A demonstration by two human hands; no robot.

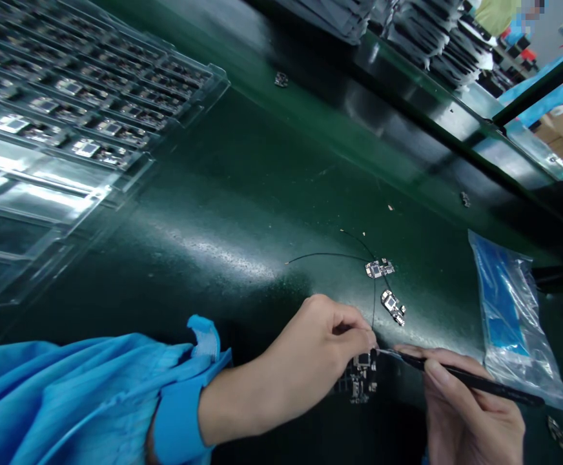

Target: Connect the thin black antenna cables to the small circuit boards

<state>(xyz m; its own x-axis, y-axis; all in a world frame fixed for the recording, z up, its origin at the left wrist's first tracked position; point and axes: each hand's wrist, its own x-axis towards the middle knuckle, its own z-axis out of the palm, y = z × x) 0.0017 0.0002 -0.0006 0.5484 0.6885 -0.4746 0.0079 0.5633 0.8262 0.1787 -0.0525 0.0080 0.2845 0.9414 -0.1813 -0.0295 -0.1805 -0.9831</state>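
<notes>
A small circuit board (360, 381) shows below the fingertips of my left hand (317, 352), which is closed in a pinch at its upper end. A thin black cable (373, 303) runs up from those fingertips. My right hand (472, 407) grips dark tweezers (485, 384), their fine tips pointing left and meeting the board's top edge beside my left fingers. Whether the tips touch the cable is too small to tell. Just beyond lie a second circuit board (379, 268) with thin black cables and a third circuit board (392, 307).
Clear plastic trays (92, 174) at the left hold several rows of boards. A clear bag with a blue item (509, 323) lies at the right. Loose small parts (281, 79) dot the dark green tabletop (243, 181). A shelf (407, 58) with stacked grey sheets spans the back.
</notes>
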